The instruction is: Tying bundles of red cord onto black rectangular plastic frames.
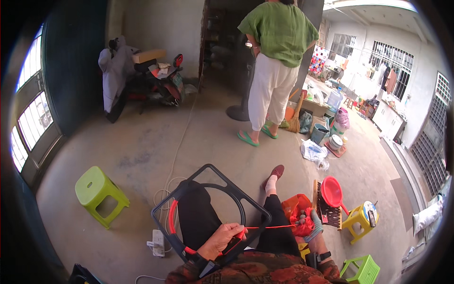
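A black square frame (pixel 215 170) with a ring inside it rests over my lap. Red cord is wound along part of its left side (pixel 171 217). My left hand (pixel 221 240), bare, pinches the red cord at the frame's near right part. From there the red cord (pixel 269 227) runs straight across to the right, toward a red plastic bag (pixel 294 204) holding several small round things. My right hand (pixel 314 227), in a grey-green glove, is at the bag's right edge with its fingers curled in; what they hold is hidden.
A red plastic basin (pixel 331 191) leans by a dark slatted rack (pixel 326 213). Stools stand around: lime green (pixel 97 189), yellow (pixel 360 221), green (pixel 362 270). A power strip (pixel 158 242) lies left. A person in green (pixel 279 38) stands ahead, near a covered scooter (pixel 163 78).
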Available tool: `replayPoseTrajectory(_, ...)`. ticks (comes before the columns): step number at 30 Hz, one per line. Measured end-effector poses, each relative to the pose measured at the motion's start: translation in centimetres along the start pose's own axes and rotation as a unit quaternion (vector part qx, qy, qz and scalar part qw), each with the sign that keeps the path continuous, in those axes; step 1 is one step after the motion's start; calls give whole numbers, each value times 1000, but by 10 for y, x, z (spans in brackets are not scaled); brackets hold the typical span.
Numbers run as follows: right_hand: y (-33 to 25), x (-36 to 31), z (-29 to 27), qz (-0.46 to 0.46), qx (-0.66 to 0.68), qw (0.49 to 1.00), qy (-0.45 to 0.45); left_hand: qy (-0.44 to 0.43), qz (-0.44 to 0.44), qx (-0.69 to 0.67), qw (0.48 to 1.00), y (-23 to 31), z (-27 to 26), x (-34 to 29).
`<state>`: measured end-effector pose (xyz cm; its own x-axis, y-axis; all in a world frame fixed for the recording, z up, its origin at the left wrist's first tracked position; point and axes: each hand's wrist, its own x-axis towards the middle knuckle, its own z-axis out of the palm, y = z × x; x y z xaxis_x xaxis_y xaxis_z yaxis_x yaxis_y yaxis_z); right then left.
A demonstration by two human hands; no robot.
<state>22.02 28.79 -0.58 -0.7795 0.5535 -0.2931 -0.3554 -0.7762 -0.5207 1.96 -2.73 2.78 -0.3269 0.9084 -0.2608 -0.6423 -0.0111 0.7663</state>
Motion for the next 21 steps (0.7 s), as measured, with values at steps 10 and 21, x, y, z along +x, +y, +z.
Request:
replayPoseTrajectory(10, 59, 38, 71, -224, -526, 815, 92, -22, -14, 7, 1000, 4, 23, 16)
replayPoseTrajectory(21, 117, 30, 106, 321, 42, 920, -222, -127, 33, -42, 990, -16, 20, 27)
